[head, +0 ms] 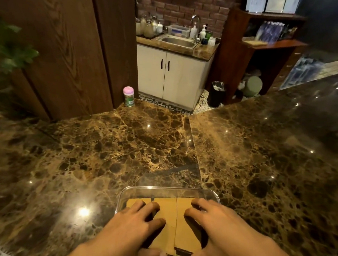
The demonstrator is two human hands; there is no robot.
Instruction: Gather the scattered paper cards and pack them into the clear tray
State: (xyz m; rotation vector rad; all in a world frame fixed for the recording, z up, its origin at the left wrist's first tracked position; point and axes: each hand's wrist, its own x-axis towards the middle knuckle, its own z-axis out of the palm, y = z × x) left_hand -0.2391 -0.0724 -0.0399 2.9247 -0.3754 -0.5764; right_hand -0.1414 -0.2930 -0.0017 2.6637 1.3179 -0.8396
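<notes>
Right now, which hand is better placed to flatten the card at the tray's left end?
Probably the left hand: its fingers lie over that leftmost card in the clear tray, while the right hand presses cards at the opposite end.

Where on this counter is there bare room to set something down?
Bare brown marble counter stretches from the clear plastic tray to the pink-lidded green bottle, and along the tray's right. Crowded: the tray, where left hand and right hand rest on tan paper cards.

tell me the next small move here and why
Probably press the cards down flat and nudge their near edges level. The left hand and right hand rest on them inside the clear tray, and the near ends look uneven.
</notes>
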